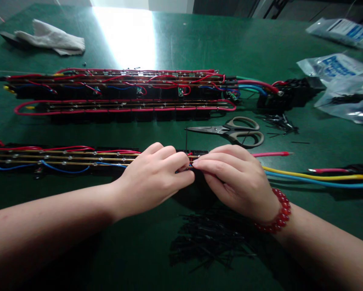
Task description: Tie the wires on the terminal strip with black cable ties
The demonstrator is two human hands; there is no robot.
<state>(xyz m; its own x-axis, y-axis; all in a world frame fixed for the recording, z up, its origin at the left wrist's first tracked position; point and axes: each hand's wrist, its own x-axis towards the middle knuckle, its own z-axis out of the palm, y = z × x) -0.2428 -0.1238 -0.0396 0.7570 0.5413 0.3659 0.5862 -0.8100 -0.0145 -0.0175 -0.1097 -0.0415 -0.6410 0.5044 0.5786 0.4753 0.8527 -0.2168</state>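
A long black strip assembly (63,158) with brass rails and red and blue wires lies across the near part of the green table (175,44). My left hand (157,176) and my right hand (233,178) meet over its middle, fingers curled and pinched together on its wiring. What sits between the fingertips is too small to name. A thin black tie stands up just behind the fingers. Red (271,154), yellow (315,176) and blue (321,184) cables run out to the right of my right hand. A red bead bracelet (280,214) circles my right wrist.
A second, wider wired strip assembly (123,95) lies farther back. Scissors (233,132) rest just behind my right hand. A heap of black cable ties (208,238) lies near the front edge. Plastic bags (342,76) sit at the right, a crumpled cloth (51,38) at the far left.
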